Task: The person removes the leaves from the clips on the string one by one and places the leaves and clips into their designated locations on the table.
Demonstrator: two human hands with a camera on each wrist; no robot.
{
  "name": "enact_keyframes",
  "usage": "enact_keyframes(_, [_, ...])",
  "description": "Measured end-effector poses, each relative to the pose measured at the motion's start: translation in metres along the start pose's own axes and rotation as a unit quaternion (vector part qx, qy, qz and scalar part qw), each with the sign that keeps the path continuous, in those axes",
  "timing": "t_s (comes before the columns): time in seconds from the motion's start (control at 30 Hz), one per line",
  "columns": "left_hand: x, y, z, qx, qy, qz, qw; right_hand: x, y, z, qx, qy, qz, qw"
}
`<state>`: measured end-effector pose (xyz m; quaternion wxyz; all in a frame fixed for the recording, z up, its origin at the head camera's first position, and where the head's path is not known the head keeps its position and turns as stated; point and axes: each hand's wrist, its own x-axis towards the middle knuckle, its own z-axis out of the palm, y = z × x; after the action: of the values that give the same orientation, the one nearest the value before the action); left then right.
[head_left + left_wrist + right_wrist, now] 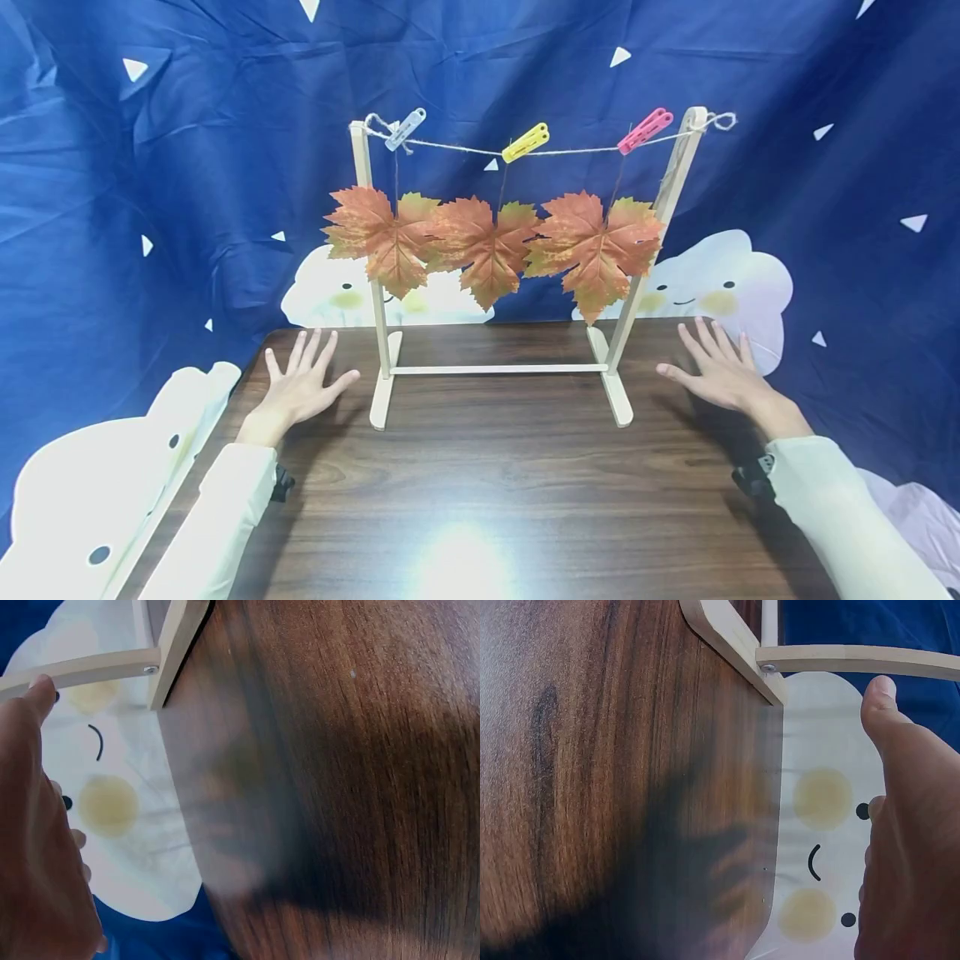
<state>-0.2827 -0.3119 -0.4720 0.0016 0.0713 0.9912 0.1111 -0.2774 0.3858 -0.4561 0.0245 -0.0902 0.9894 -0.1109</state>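
Note:
A pale wooden rack point(498, 368) stands at the back of the table with a string point(577, 151) tied between its two posts. Three orange-green maple leaves hang in a row from it: a left leaf point(393, 237), a middle leaf point(489, 250) and a right leaf point(596, 250). A light blue clothespin point(406, 129), a yellow clothespin point(526, 142) and a pink clothespin point(645, 131) grip their stems on the string. Left of the rack, my left hand point(300, 387) is spread with straight fingers, holding nothing. My right hand point(720, 375) is spread likewise on the rack's right side.
The dark brown wooden table point(480, 467) has a bright glare spot near its front. Behind it hangs a blue cloth point(480, 67) printed with white triangles and smiling clouds. Shadows of both hands fall on the tabletop.

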Motion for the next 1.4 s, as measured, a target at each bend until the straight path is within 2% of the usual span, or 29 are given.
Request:
enact_keyframes(0.13, [0.001,0.000,0.000,-0.005,0.002,-0.001,1.0000,0.001,0.002,0.000,0.005,0.020,-0.012,1.000])
enact_keyframes(0.37, [0.005,0.001,-0.001,-0.031,0.048,0.026,0.9980,0.006,-0.002,-0.009,0.039,0.129,-0.057,0.989])
enact_keyframes(0.53, [0.006,0.007,-0.006,-0.036,0.089,0.052,0.9940,0.006,-0.014,-0.021,0.057,0.146,-0.061,0.986])
enact_keyframes(0.7, [0.006,0.019,-0.014,-0.047,0.146,0.083,0.9847,0.001,-0.028,-0.035,0.068,0.163,-0.065,0.982])
enact_keyframes(0.8, [0.005,0.031,-0.023,-0.049,0.203,0.107,0.9722,-0.001,-0.040,-0.046,0.080,0.177,-0.078,0.978])
enact_keyframes(0.9, [0.003,0.045,-0.036,-0.056,0.264,0.125,0.9547,-0.003,-0.056,-0.060,0.109,0.183,-0.102,0.972])
enact_keyframes(1.03, [0.000,0.064,-0.054,-0.074,0.318,0.138,0.9350,-0.005,-0.077,-0.079,0.152,0.175,-0.130,0.964])
enact_keyframes(1.13, [-0.001,0.077,-0.067,-0.093,0.348,0.152,0.9201,-0.009,-0.097,-0.094,0.160,0.156,-0.123,0.967])
enact_keyframes(1.27, [-0.001,0.092,-0.083,-0.123,0.381,0.179,0.8988,-0.012,-0.125,-0.114,0.146,0.120,-0.107,0.976])
enact_keyframes(1.4, [0.001,0.105,-0.095,-0.160,0.393,0.197,0.8837,-0.012,-0.154,-0.130,0.145,0.091,-0.116,0.978])
